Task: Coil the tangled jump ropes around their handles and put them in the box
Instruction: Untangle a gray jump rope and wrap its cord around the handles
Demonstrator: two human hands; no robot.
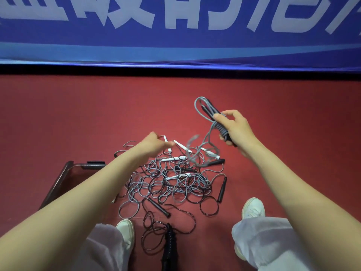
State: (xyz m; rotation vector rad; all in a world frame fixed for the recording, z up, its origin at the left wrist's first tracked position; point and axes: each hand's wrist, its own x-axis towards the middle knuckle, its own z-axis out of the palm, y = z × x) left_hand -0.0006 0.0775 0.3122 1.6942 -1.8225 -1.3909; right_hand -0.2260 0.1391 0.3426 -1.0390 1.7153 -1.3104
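Note:
A tangled pile of jump ropes point(172, 182), grey and black cords with white and black handles, lies on the red floor between my feet. My right hand point(233, 130) grips a pair of black handles with grey rope point(207, 112) partly wound around them; a loose loop sticks up past my fingers and a blurred grey strand trails down to the pile. My left hand point(154, 143) hovers over the far side of the pile, its fingers curled by a white handle point(180, 146); whether it holds anything is unclear. A coiled black rope point(169, 243) lies near my feet.
A dark-rimmed transparent box point(64, 177) sits on the floor to the left, partly hidden by my left forearm. A blue banner with white characters point(175, 32) stands across the back. My white shoes point(126, 230) flank the pile.

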